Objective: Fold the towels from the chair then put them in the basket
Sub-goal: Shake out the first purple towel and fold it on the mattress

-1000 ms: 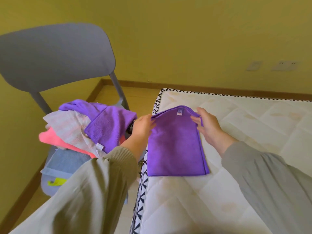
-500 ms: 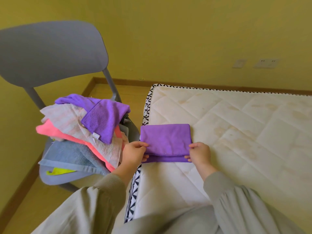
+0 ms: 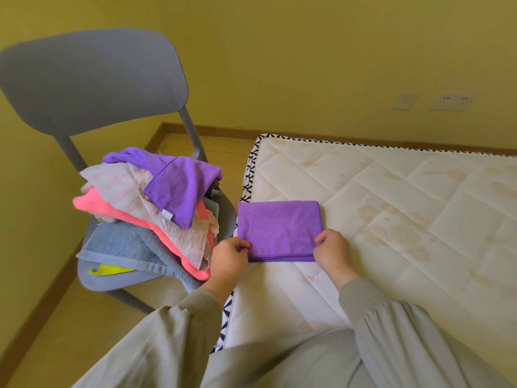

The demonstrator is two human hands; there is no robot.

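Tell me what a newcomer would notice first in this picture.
The folded purple towel lies at the near left edge of the white mattress, its near corners pinched by the left hand and right hand. Left of it, a bright pile of towels, purple on top over pink, grey and yellow, fills the seat of the grey chair.

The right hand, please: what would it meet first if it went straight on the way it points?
The folded purple towel, whose near right corner the right hand pinches. Beyond it the line seems to cross only bare mattress, though depth is unclear.
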